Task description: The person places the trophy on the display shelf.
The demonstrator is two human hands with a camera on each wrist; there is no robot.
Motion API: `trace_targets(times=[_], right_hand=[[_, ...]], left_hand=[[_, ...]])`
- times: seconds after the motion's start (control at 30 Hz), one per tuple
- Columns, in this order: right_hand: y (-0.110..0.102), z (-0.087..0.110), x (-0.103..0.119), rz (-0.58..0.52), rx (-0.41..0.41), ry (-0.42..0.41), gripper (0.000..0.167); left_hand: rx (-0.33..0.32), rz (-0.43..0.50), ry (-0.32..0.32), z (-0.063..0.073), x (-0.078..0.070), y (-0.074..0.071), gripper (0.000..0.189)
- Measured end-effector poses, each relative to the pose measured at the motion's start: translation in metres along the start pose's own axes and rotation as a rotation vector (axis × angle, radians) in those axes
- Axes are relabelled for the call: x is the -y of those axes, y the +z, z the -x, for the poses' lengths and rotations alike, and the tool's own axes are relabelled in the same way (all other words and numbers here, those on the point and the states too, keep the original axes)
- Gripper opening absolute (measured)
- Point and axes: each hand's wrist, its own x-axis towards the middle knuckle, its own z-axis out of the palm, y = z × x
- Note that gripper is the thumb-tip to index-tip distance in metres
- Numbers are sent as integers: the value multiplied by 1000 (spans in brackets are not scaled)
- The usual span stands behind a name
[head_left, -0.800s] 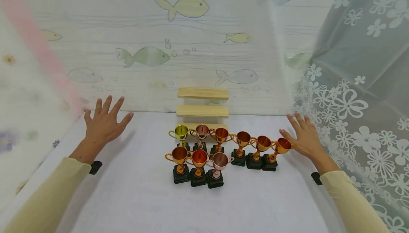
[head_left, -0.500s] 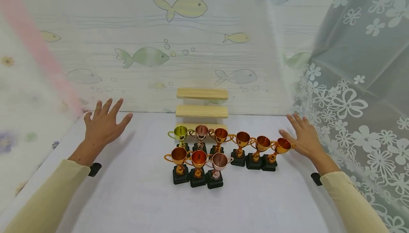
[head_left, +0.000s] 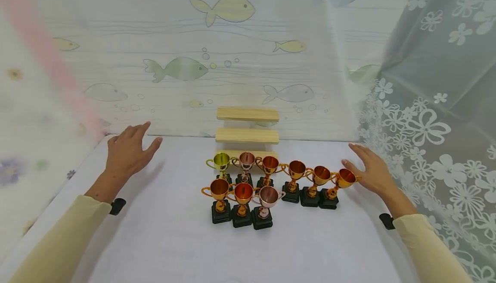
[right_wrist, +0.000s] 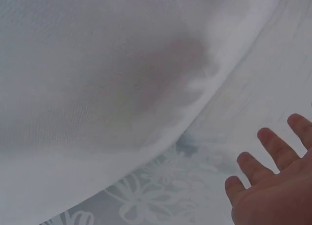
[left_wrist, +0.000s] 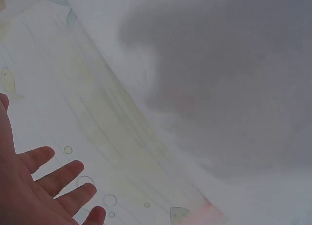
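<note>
My left hand (head_left: 128,151) hovers over the back left of the table, holding nothing; its fingers spread apart in the left wrist view. On the other side my right hand (head_left: 370,169) is held above the table, also with nothing in it, close to the rightmost orange-gold trophy cup (head_left: 345,178). Several small trophy cups on black bases stand upright mid-table. The front row has a dark gold cup (head_left: 219,189), an orange one (head_left: 243,193) and a pink one (head_left: 268,197). Behind them, a yellow-gold cup (head_left: 222,162) begins a longer row running right.
A wooden rack with three slats (head_left: 247,135) stands behind the cups, its lowest slat partly hidden by them. A fish-print sheet (head_left: 178,41) hangs at the back, and a flowered sheer curtain (head_left: 426,132) on the right. White cloth (head_left: 174,244) covers the table.
The fingers of both hands have dipped and drawn closer together in the head view. The camera has shifted slightly; the cups and rack stand where they were.
</note>
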Motion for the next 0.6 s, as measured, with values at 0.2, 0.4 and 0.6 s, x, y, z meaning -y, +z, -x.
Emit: trace_targets(times=[0.2,0.4,0.6], right_hand=[[-3,5,1,-66,-5,17,69],[-4,13,5,-101,-75,-13,59],[-4,24,8,-145,-116,-79,48]], left_hand=[[4,36,-17,3,-5,2,77],[-10,155,-19,5,-16,4,73],[30,279,14,9,-31,15,67]])
